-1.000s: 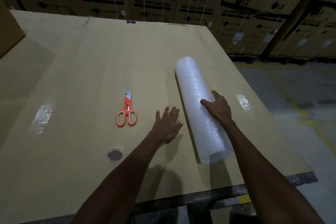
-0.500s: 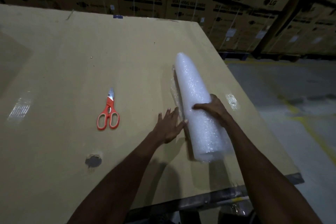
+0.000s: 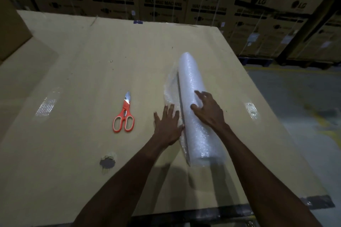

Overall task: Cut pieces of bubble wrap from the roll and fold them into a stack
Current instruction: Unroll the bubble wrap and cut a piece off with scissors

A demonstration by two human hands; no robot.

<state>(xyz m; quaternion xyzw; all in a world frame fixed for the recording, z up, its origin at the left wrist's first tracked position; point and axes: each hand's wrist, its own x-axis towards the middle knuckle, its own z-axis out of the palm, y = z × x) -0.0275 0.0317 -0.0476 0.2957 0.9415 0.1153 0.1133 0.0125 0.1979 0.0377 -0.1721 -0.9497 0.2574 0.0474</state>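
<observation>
I see the roll [image 3: 193,101] of bubble wrap lying flat on the cardboard top [image 3: 77,79], its long axis running away from me, and I place everything else by it. My right hand [image 3: 208,110] rests on top of the roll, a little nearer than its middle, fingers spread and only slightly bent over the curve, not clamped round it. My left hand [image 3: 168,127] lies flat just left of the roll, fingers straight and together, pressing on the loose flap [image 3: 170,88] of wrap that has come away from the roll's left side; its thumb edge touches or nearly touches the roll, I cannot tell which. The flap runs as a thin, clear strip along the roll's left flank, from beyond the hand towards the far end. The scissors [image 3: 124,116], orange-handled and closed, lie well left of the roll, blades pointing away from me, apart from both hands. A torn hole [image 3: 107,162] in the cardboard sits left of the roll's near end. Stacked cartons [image 3: 212,5] stand beyond the roll's far end.
</observation>
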